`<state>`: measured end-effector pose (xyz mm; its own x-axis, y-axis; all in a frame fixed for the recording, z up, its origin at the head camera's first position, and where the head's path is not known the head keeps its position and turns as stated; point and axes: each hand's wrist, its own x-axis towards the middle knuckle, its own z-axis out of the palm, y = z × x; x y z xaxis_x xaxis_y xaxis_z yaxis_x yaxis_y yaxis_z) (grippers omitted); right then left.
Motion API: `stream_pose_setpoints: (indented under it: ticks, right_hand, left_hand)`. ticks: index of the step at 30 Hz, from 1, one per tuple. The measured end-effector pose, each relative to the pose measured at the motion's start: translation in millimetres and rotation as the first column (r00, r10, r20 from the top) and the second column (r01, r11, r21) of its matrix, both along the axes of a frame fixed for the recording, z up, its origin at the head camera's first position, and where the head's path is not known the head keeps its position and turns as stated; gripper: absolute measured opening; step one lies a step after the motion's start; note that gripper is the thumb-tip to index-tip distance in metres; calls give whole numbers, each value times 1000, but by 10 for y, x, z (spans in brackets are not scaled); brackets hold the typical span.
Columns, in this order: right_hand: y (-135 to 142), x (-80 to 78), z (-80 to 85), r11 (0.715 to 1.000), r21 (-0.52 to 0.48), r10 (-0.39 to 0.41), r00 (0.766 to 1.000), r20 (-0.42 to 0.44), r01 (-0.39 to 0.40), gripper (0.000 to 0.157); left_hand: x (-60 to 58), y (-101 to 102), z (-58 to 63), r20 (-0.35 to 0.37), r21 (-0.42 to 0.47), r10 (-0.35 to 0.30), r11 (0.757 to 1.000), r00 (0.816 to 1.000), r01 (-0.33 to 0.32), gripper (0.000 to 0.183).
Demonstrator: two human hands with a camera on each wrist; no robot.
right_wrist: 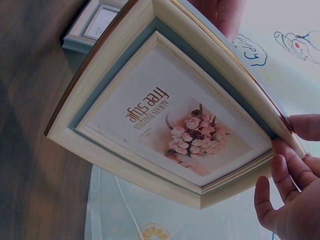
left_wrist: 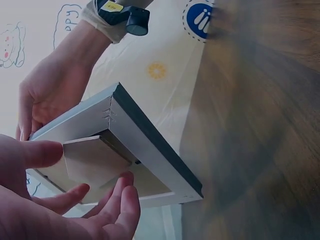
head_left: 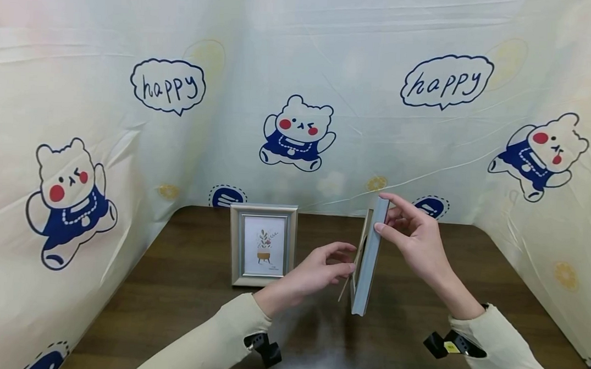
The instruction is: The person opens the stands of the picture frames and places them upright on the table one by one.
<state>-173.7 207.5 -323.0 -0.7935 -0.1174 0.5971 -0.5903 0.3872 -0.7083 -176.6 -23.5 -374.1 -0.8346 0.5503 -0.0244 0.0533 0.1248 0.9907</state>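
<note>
A picture frame is held upright, edge-on in the head view. My right hand grips its upper edge between thumb and fingers. In the right wrist view the front shows a flower-bouquet print inside a cream and blue-green border. My left hand is behind the frame, its thumb and fingers at the two sides of the tilted-out back stand, which they pinch. Whether the frame's lower edge touches the table cannot be told.
A second picture frame with a potted-plant print stands on the dark wooden table, left of the held one. A pale curtain with cartoon bears surrounds the table at the back and sides.
</note>
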Motion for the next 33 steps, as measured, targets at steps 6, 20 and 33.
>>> stream_pose_setpoints:
  ticks: [6, 20, 33]
  right_hand:
    - [1, 0, -8, 1000, 1, -1, 1000, -3, 1, 51]
    - [5, -3, -10, 1000, 0, 2, 1000, 8, -2, 51]
    - [26, 0, -19, 1000, 22, -1, 1000, 13, 1, 52]
  left_hand:
    - [-3, 16, -8, 22, 20, -6, 1000, 1000, 5, 41]
    - [-11, 8, 43, 21, 26, -20, 999, 1000, 19, 40]
    - [-29, -7, 61, 3, -1, -38, 999, 999, 38, 38]
